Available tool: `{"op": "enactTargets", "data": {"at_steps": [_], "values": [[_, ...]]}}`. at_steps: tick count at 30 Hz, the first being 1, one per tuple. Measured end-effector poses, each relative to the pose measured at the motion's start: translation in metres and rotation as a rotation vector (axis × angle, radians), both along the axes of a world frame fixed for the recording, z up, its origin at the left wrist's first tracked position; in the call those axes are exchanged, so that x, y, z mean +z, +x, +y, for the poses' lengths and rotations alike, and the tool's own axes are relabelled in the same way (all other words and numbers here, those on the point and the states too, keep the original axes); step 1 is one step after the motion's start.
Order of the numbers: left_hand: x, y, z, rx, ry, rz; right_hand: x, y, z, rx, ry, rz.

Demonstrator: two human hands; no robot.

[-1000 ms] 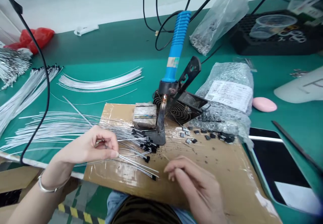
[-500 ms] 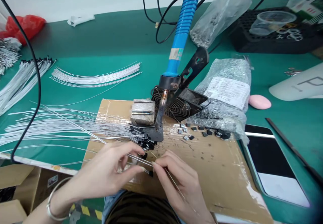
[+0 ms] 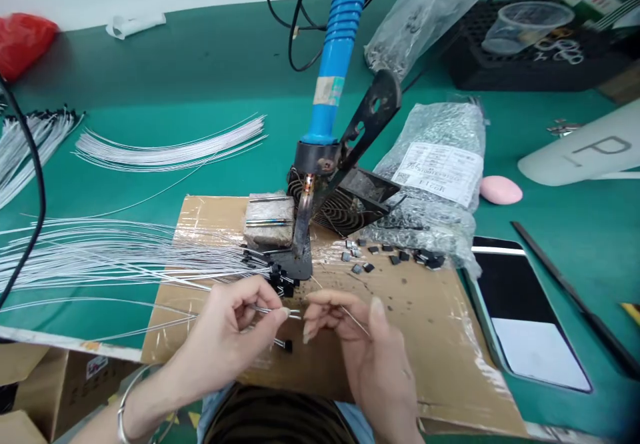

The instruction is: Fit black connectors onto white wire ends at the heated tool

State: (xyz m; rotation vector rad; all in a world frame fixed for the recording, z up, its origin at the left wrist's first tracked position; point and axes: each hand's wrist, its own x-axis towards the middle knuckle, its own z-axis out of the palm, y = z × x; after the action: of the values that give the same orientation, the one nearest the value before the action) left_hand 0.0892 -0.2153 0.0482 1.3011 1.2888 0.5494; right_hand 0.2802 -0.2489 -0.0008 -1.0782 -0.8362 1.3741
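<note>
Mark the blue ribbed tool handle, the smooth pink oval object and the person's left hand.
Blue ribbed tool handle (image 3: 339, 47): head view, middle of its grip.
Smooth pink oval object (image 3: 501, 190): head view, centre of its surface.
Left hand (image 3: 234, 336): head view, thumb side of the hand.

The cardboard (image 3: 425, 337) lies at the front middle of the desk (image 3: 210, 71), with the block (image 3: 270, 227) and the iron (image 3: 333, 64) toward its back, block on the left. The fan (image 3: 345, 212) sits just behind the iron. Wires (image 3: 125, 257) stretch from the left onto the cardboard; a bundle (image 3: 170, 147) lies behind them. Chips (image 3: 370, 267) lie right of the iron, before the parcel (image 3: 440, 164). Right of the cardboard lies the phone (image 3: 530, 317), then the rod (image 3: 560, 284). Back right, a tub (image 3: 500, 39) sits in the crate (image 3: 500, 74).
</note>
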Motion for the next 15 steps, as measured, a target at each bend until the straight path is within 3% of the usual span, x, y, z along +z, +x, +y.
{"op": "enactTargets", "data": {"at_steps": [5,10,15], "values": [[0.0,0.003,0.004,0.05,0.004,-0.033,0.008,-0.011,0.0,0.034,-0.086,-0.067],[0.001,0.004,0.003,0.065,0.004,-0.033,0.022,-0.019,0.001,0.006,-0.228,0.009],[0.001,0.005,0.0,0.068,0.014,-0.029,0.022,-0.021,0.001,-0.01,-0.284,0.105]]}}
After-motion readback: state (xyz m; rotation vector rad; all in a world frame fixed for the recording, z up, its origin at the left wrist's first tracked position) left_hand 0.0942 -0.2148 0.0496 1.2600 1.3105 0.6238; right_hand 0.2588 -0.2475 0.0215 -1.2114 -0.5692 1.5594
